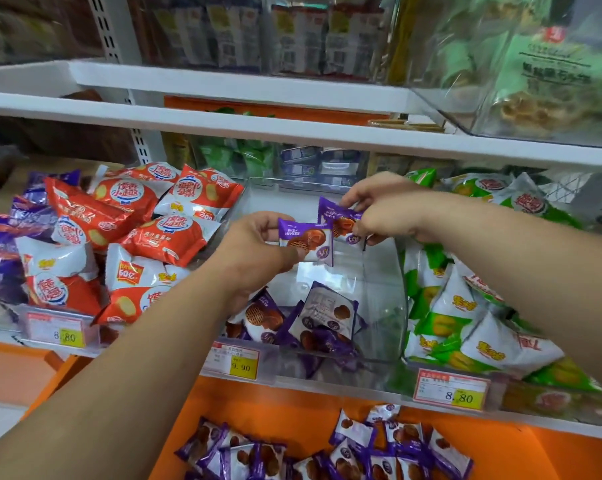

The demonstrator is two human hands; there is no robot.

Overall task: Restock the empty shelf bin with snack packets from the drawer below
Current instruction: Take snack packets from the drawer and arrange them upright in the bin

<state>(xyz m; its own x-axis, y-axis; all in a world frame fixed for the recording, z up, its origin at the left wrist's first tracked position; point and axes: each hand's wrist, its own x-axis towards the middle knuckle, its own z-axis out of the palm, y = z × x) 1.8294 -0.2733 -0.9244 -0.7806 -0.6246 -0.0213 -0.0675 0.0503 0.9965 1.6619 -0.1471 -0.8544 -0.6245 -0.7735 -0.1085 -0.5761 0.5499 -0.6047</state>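
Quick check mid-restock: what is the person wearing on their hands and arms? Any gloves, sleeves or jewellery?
Nothing shows. The left hand and right hand are bare, with no gloves and no ring on the fingers in view. The left forearm and right forearm are uncovered up to the frame edge: no sleeve, watch or wristband is visible.

Head camera looks forward and down, close to shelf bin [389, 271].
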